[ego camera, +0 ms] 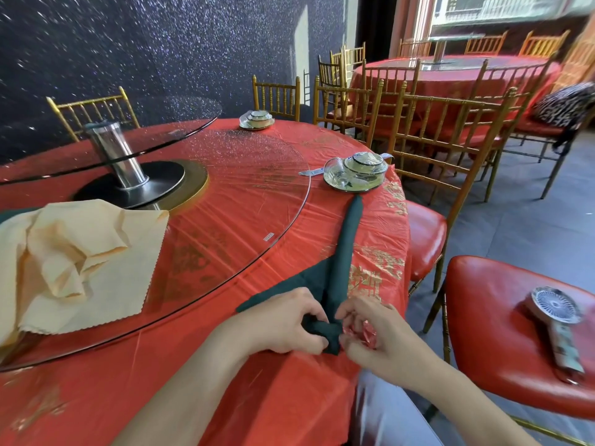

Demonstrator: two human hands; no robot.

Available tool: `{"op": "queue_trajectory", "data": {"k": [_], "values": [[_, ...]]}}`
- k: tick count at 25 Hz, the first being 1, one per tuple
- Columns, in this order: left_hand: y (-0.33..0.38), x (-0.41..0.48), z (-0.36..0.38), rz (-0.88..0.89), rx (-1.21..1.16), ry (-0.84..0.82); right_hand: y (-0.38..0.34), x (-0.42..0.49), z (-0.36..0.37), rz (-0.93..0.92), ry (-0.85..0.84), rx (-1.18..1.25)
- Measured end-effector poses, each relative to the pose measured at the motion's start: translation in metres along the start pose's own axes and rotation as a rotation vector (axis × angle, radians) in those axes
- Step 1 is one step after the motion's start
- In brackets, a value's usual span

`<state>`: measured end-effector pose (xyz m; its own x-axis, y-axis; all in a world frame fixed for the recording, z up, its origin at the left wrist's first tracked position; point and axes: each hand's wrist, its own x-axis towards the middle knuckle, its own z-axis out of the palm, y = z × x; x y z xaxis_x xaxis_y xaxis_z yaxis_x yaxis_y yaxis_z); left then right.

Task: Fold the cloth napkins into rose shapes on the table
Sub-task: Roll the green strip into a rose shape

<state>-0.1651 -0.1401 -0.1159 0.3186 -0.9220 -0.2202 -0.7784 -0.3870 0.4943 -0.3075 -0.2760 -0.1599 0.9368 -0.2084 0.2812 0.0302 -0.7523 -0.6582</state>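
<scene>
A dark green napkin lies folded into a long narrow band on the red table, running from the near edge toward a wrapped dish set. Its near end is rolled into a small tight coil. My left hand grips that coil from the left with thumb and fingers curled round it. From the right, my right hand pinches the coil with its fingertips. A triangular flap of the green cloth spreads out to the left of the band. A cream napkin lies crumpled on the glass turntable at the left.
A glass turntable on a metal post covers the table's middle. Two wrapped dish sets stand near the far and right rims. Red-seated gold chairs crowd the right side; one holds a small handheld fan.
</scene>
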Motion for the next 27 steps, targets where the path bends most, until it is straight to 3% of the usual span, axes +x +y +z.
{"op": "queue_trajectory", "data": {"k": [4, 6, 8, 11, 14, 18, 23, 27], "values": [[-0.004, 0.015, -0.004, -0.099, -0.15, -0.057, 0.002, -0.005, 0.009, 0.02, 0.028, -0.17], [-0.01, 0.012, -0.002, -0.071, -0.059, 0.116, 0.006, 0.0, 0.01, 0.074, 0.069, -0.161], [-0.014, 0.004, 0.005, 0.083, 0.151, 0.369, 0.011, 0.006, 0.011, 0.104, 0.109, -0.143], [-0.017, -0.006, 0.023, 0.261, 0.295, 0.495, 0.018, 0.014, 0.011, 0.12, 0.135, -0.113], [-0.023, -0.002, 0.037, 0.267, 0.31, 0.494, 0.023, 0.021, 0.004, 0.108, 0.078, -0.098], [-0.021, 0.002, 0.032, 0.276, 0.305, 0.5, 0.04, 0.057, -0.018, 0.194, 0.125, -0.196], [-0.011, -0.01, 0.032, 0.271, 0.29, 0.418, 0.046, 0.091, -0.013, 0.252, -0.038, -0.424], [0.0, -0.023, 0.025, 0.167, 0.048, 0.266, 0.041, 0.086, -0.004, 0.178, -0.069, -0.422]]}}
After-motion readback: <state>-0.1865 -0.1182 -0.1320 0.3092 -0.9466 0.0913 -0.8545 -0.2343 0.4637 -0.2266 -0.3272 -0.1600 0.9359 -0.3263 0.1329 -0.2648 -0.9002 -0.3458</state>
